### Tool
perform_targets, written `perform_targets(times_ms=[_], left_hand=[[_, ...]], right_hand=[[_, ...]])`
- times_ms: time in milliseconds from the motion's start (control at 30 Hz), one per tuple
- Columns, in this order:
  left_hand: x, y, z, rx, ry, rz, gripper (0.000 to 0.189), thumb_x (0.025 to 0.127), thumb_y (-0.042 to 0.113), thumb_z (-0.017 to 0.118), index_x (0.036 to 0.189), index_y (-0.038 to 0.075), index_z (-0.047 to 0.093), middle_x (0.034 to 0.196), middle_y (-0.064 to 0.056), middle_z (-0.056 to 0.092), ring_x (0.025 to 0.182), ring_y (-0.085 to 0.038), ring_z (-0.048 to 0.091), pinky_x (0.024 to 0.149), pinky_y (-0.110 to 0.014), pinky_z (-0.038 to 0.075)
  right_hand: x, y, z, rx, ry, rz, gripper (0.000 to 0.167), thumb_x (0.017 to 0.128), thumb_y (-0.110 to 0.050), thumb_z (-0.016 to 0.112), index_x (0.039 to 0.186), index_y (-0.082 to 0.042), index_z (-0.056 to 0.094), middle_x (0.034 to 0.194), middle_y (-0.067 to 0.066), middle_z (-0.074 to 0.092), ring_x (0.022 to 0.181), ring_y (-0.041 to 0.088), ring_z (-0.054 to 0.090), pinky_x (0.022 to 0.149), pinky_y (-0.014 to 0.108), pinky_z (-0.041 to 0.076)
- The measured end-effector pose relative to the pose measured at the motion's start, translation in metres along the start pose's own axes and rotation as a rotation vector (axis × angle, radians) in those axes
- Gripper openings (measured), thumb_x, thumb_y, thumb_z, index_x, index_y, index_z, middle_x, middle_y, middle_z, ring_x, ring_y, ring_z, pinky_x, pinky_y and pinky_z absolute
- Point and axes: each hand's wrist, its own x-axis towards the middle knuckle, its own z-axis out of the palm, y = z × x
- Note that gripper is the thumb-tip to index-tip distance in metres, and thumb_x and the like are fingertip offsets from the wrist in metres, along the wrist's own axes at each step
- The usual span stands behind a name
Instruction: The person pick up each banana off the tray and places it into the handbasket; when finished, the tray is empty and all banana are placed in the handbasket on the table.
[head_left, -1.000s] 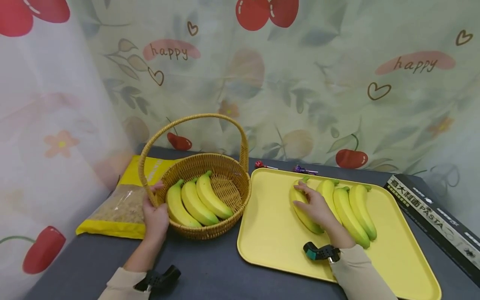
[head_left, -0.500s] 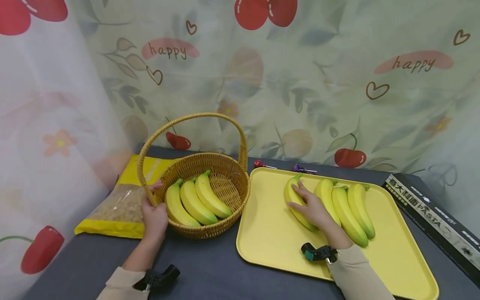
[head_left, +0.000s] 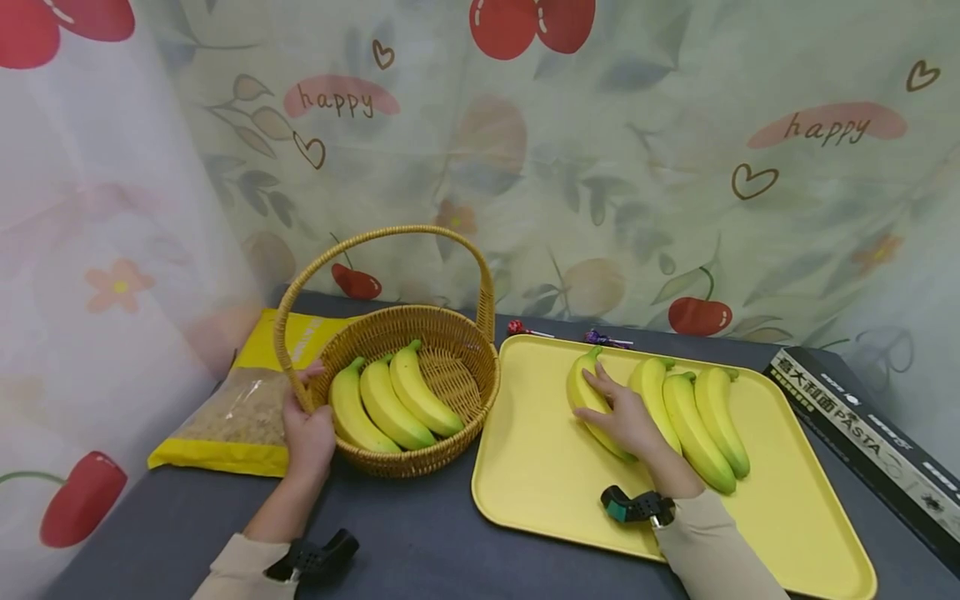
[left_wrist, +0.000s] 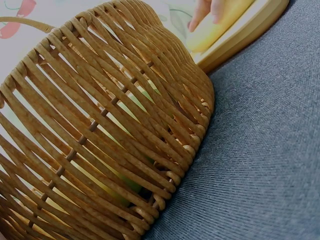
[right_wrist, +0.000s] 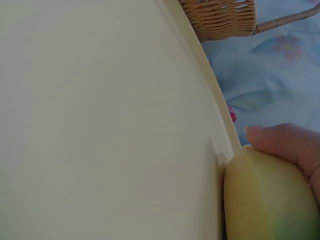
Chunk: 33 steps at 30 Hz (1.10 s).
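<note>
My left hand [head_left: 309, 437] grips the wicker basket [head_left: 450, 451] at its left rim, by the foot of the tall handle. Three yellow bananas [head_left: 392, 407] lie side by side inside, and their colour shows through the weave [left_wrist: 165, 55] in the left wrist view. My right hand [head_left: 630, 421] holds a banana [head_left: 581, 385] at the left of a row on the yellow tray [head_left: 540, 492], fingers on its far side and thumb on the near left. The right wrist view shows the thumb over that banana [right_wrist: 270, 200]. Three more bananas [head_left: 693, 433] lie to the right.
A yellow bag with a clear window [head_left: 232, 417] lies left of the basket. Two lollipops, one red [head_left: 517, 327] and one purple [head_left: 596, 337], lie behind the tray. A black pasta box [head_left: 870, 442] runs along the tray's right side. A printed curtain [head_left: 555, 192] hangs behind.
The right hand has shifted its banana slightly left on the tray, widening the gap to the other three. Over the last half second hardly anything moves. The left hand stays on the basket.
</note>
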Motion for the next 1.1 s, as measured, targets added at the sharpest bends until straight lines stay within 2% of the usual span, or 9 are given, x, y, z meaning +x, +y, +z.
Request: perform_targets(times_ms=[200, 500, 733, 900, 1100], left_hand=[[0.001, 0.0, -0.001, 0.001, -0.006, -0.007, 0.052, 0.072, -0.021, 0.029, 0.116, -0.001, 0.047, 0.132, -0.014, 0.046, 0.134, -0.019, 0.034, 0.107, -0.021, 0.027], [0.0, 0.002, 0.0, -0.01, 0.003, 0.017, 0.053, 0.072, -0.023, 0.029, 0.113, 0.001, 0.05, 0.126, -0.007, 0.05, 0.134, -0.022, 0.036, 0.111, -0.026, 0.026], [0.0, 0.0, 0.0, -0.018, 0.0, 0.008, 0.052, 0.072, -0.022, 0.028, 0.113, 0.001, 0.049, 0.128, -0.01, 0.048, 0.133, -0.02, 0.036, 0.109, -0.022, 0.028], [0.001, 0.0, -0.001, -0.015, -0.001, 0.011, 0.052, 0.071, -0.022, 0.029, 0.114, 0.001, 0.049, 0.13, -0.012, 0.047, 0.133, -0.019, 0.036, 0.107, -0.019, 0.029], [0.0, 0.001, 0.0, -0.014, 0.0, 0.012, 0.052, 0.071, -0.022, 0.029, 0.114, 0.0, 0.049, 0.13, -0.012, 0.047, 0.133, -0.02, 0.036, 0.11, -0.025, 0.027]], right_hand=[[0.0, -0.002, -0.004, 0.011, -0.007, -0.007, 0.062, 0.083, -0.014, 0.066, 0.137, 0.003, 0.04, 0.148, 0.025, 0.025, 0.133, 0.042, 0.029, 0.098, 0.05, 0.04], [0.001, -0.016, -0.019, 0.074, -0.003, 0.001, 0.062, 0.083, -0.012, 0.067, 0.138, 0.0, 0.04, 0.149, 0.021, 0.026, 0.135, 0.039, 0.03, 0.097, 0.047, 0.042], [0.003, -0.033, -0.025, 0.069, -0.029, -0.051, 0.064, 0.083, -0.016, 0.068, 0.138, -0.001, 0.041, 0.15, 0.019, 0.027, 0.133, 0.037, 0.034, 0.095, 0.045, 0.044], [0.004, -0.049, -0.029, 0.056, -0.069, -0.09, 0.063, 0.082, -0.018, 0.069, 0.137, -0.002, 0.044, 0.149, 0.018, 0.029, 0.125, 0.035, 0.046, 0.091, 0.042, 0.048], [0.003, -0.072, -0.034, 0.089, -0.167, -0.122, 0.063, 0.082, -0.021, 0.069, 0.137, -0.003, 0.043, 0.15, 0.017, 0.028, 0.126, 0.035, 0.045, 0.09, 0.039, 0.049]])
